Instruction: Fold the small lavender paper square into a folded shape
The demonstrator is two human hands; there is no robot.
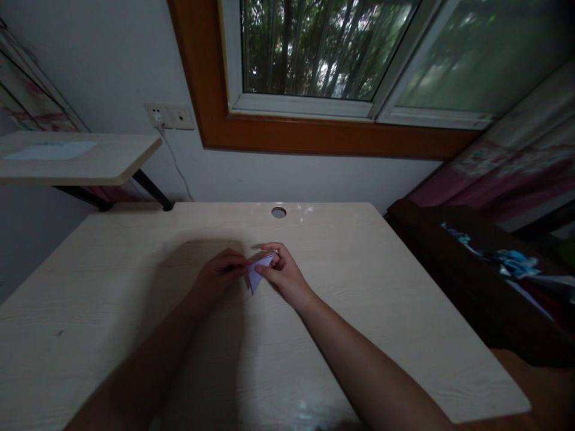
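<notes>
A small piece of pale purple paper (256,280), folded into a triangle with one point downward, is held over the middle of the desk. My left hand (223,269) pinches its left corner between thumb and fingers. On the other side my right hand (283,272) grips the upper right part, its thumb lying across the front face and its fingers behind. The back of the paper and some fingertips are hidden.
The light wood desk (359,311) has a round cable hole (279,212) near its far edge. A raised shelf (76,173) with a white sheet (49,150) stands at the left. Beyond the right edge is a dark piece of furniture (453,275) with bluish items.
</notes>
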